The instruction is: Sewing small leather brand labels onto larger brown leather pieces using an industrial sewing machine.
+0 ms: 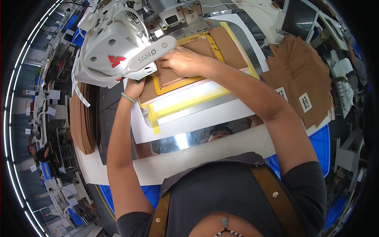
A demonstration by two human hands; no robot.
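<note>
A flat, plain brown panel (199, 48) lies beneath the machine head (104, 49), a yellow-edged frame (177, 86) around its middle part and yellow tape (191, 103) along the plate near it. The right hand (183, 62) rests on the panel inside the frame, its fingers loosely bent and slightly apart, gripping nothing. The left hand (134, 89) is at the panel's left end; its fingers are hidden behind the machine head, so whether they grip cannot be told.

Right hand (184, 62) with fingers (167, 63) on a brown sheet (199, 46) inside a yellow frame (181, 84), left hand (135, 88) partly hidden by a white machine (103, 47), brown pieces (302, 75) piled at right.
</note>
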